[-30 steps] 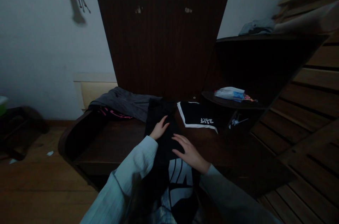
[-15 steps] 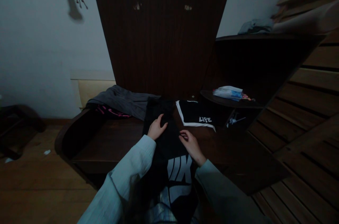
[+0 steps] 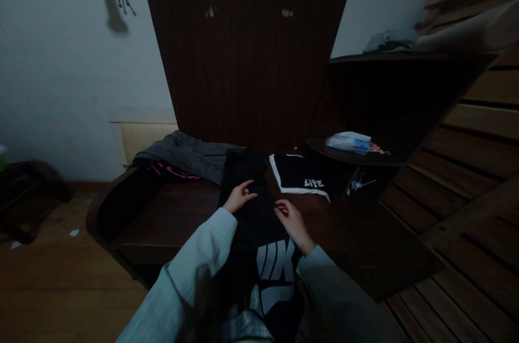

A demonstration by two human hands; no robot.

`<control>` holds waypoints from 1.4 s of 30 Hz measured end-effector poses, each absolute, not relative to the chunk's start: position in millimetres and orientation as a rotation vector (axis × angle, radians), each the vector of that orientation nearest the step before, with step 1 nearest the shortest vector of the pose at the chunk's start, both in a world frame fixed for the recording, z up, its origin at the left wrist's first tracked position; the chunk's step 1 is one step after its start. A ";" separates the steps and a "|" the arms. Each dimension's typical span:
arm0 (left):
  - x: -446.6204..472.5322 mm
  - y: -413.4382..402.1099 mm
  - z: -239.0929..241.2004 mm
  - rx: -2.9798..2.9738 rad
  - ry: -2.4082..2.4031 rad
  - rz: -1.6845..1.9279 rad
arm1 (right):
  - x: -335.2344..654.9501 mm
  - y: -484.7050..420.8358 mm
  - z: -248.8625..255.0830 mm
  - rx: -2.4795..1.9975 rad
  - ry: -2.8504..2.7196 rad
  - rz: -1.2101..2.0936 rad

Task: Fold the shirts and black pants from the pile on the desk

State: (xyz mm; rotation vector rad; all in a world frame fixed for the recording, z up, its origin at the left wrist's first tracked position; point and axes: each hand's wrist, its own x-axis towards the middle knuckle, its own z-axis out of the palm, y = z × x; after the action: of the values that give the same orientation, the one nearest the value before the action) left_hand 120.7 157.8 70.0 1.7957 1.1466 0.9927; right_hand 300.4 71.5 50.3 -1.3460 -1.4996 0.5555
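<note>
While right hand [image 3: 292, 221] pinches right edge of black white-lettered garment [image 3: 257, 218], lower centre to centre, left hand [image 3: 238, 198] lies over it, thumb and fingers parted. Light, even tension probably best, edge straight, creases eased outward. Dark wooden counter [image 3: 158, 218] beneath; beyond, folded "LIFE" garment [image 3: 294, 172] right of centre, grey cloth [image 3: 194, 151] left; brown panel [image 3: 251, 72] upper centre, pale wall [image 3: 60, 88] upper left.

Beneath the left hand [image 3: 238, 197], the black pale-printed garment [image 3: 259, 218] is matt cloth; beyond the right hand [image 3: 294, 225], the folded black, white-edged garment [image 3: 294, 172] is smooth, matt cloth. The dark-brown bench [image 3: 170, 213] left of both hands looks like smooth, faintly glossy wood.
</note>
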 end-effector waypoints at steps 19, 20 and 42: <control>116.7 159.6 66.2 1.718 0.917 0.896 | 288.3 57.2 91.1 -0.981 -2.134 0.383; 116.8 160.0 65.9 1.718 0.913 0.899 | 285.5 60.0 95.3 -0.947 -2.206 0.366; 119.4 164.9 56.9 1.924 1.007 1.048 | 256.1 100.3 74.4 -0.874 -2.577 -0.129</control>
State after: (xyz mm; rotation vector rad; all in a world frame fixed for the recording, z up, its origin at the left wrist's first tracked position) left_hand 119.4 164.9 56.9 1.9239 1.0066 1.0477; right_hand 256.1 100.3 74.4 -0.8745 -2.5772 -0.1287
